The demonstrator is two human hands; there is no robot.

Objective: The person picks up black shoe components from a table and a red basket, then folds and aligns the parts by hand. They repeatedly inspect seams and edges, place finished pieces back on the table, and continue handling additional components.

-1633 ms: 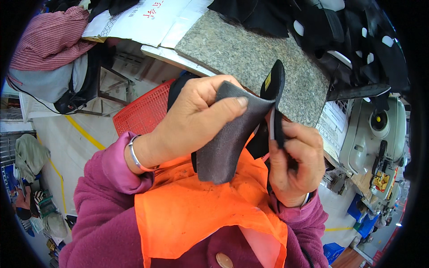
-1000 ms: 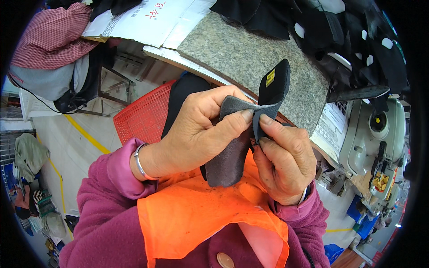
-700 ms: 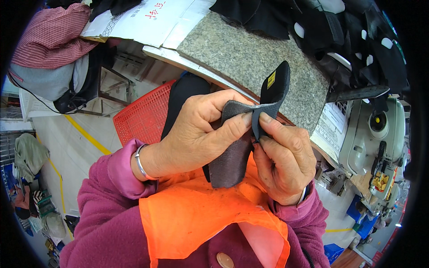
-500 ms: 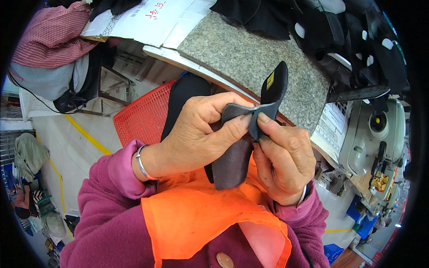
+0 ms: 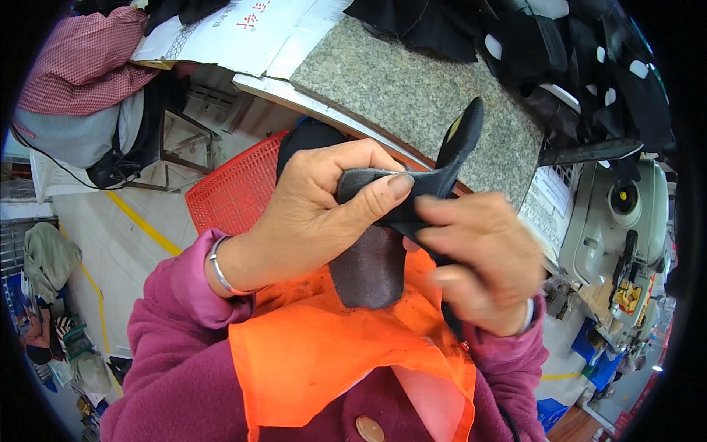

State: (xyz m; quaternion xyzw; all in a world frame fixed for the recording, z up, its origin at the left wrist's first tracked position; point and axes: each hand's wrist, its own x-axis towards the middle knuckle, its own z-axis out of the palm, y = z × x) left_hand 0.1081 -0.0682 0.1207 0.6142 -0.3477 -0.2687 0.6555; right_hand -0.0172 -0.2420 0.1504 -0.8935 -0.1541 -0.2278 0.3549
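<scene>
My left hand (image 5: 313, 210) pinches a black padded fabric piece (image 5: 458, 151), which looks like part of a shoe upper. The thumb lies on top and the fingers are behind. One dark tongue-like end sticks up to the right, with a bit of yellow label on its inner face. Below the grip hangs a dark brown flap (image 5: 370, 269), over an orange apron (image 5: 317, 353) on my lap. My right hand (image 5: 490, 258) is beside the piece's right edge, its fingers smeared by motion. Whether it grips the fabric does not show.
A granite slab (image 5: 412, 96) lies on the bench ahead, next to a flattened carton (image 5: 228, 37). Black cut pieces (image 5: 515, 66) heap at the back right, above a grey-green sewing machine (image 5: 618, 228). A red basket (image 5: 236, 184) stands left of my knees.
My right hand has come off its pinch at the fold and moved slightly right. The piece has turned and shifted left in my left hand, its yellow label now mostly hidden.
</scene>
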